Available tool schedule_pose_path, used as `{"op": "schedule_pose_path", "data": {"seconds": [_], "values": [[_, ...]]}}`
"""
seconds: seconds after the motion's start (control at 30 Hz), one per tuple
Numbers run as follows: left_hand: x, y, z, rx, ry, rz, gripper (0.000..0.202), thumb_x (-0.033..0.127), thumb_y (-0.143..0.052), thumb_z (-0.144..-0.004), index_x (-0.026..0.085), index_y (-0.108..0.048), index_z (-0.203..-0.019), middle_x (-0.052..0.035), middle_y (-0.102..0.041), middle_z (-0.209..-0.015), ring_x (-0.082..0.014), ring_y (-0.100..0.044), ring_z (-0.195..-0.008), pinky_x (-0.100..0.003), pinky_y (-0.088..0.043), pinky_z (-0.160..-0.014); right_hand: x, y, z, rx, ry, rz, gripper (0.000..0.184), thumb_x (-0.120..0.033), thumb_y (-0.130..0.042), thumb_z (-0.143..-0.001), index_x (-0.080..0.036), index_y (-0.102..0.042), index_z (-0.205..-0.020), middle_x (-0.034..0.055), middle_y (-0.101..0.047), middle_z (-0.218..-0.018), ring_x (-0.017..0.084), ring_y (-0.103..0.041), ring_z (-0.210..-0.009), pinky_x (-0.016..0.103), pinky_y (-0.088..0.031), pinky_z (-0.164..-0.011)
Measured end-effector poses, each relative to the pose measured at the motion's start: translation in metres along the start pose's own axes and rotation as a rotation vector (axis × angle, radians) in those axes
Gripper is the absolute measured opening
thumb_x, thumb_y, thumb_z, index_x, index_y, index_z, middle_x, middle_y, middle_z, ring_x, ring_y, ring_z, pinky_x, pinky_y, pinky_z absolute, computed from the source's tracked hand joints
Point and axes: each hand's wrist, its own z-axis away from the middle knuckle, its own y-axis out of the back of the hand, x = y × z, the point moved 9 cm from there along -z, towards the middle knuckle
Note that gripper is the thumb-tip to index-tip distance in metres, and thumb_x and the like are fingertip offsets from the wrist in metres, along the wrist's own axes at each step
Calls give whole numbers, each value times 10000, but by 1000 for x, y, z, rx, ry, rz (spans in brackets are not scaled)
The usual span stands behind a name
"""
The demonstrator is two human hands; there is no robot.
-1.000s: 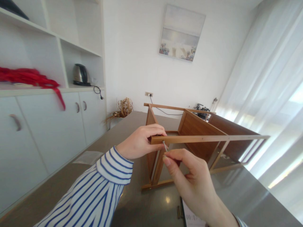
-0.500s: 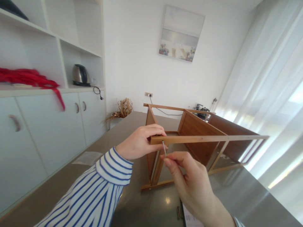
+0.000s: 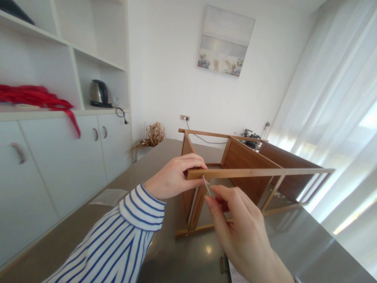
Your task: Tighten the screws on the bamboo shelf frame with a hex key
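Your left hand [image 3: 176, 179] is closed on the left end of the rack's near upper rail [image 3: 235, 173], fingers over the top and thumb underneath. Your right hand [image 3: 241, 226] is just to the right of it and closer to you, pinching a thin metal rod [image 3: 206, 186] between thumb and forefinger. The rod slants up and left from your right fingertips, and its upper end meets the rail at a small dark spot, just beside your left thumb.

The rack [image 3: 246, 157] lies on the table [image 3: 312, 239] with its brown panels on edge. Its left end is at your left hand; from there it stretches beyond both hands and off to the right, well past your right hand. Its lower rail [image 3: 203, 228] sits below your left hand and passes behind your right.

Under your right hand, and partly hidden by it, is a device [image 3: 235, 273] with a pale screen. Small metal pieces [image 3: 222, 265] lie just left of it. A white sheet [image 3: 108, 197] lies left of your left wrist.
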Motion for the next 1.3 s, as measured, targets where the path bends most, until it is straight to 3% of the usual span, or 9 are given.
{"op": "schedule_pose_path", "data": {"seconds": [0.13,0.43,0.6,0.73,0.93,1.3], "values": [[0,0,0,-3,7,1,217,344,-624,-812,159,-621,-924,-55,-621,-965,-147,-578,-903,-250,-453,-830,5,-2,-1,-7,-59,-78,102,-128,-541,-872,-183,-598,-937,13,-638,-752,131,-583,-673,242,-471,-626],[-1,1,0,8,4,9,236,364,-637,-801,159,-624,-917,-49,-620,-961,-138,-584,-889,-239,-453,-827,33,-28,11,-62,-471,-452,103,-248,-604,-837,-219,-686,-891,-21,-683,-672,106,-617,-553,187,-497,-512],[-2,0,0,3,13,10,261,394,-616,-809,160,-626,-925,-58,-624,-970,-148,-586,-899,-256,-462,-833,37,-37,13,-143,-542,-605,176,-249,-649,-806,-216,-684,-976,-1,-731,-848,123,-680,-737,203,-546,-684],[-2,0,1,-2,22,13,249,385,-612,-814,162,-626,-924,-57,-621,-968,-146,-584,-895,-253,-461,-827,33,-31,9,-189,-438,-491,183,-241,-635,-830,-230,-670,-1009,-6,-722,-912,120,-673,-816,206,-529,-747],[1,0,0,8,3,22,218,355,-620,-815,160,-618,-913,-45,-622,-949,-135,-586,-887,-236,-454,-817,13,-12,-7,-78,-128,-303,86,-199,-614,-849,-180,-658,-920,39,-647,-898,121,-616,-832,217,-501,-738],[-2,-1,1,1,18,39,211,355,-594,-831,160,-611,-911,-52,-621,-961,-141,-583,-901,-246,-456,-833,5,-7,-9,-29,-46,-183,159,-159,-553,-879,-173,-570,-1036,4,-632,-816,108,-583,-737,216,-469,-680]]}}
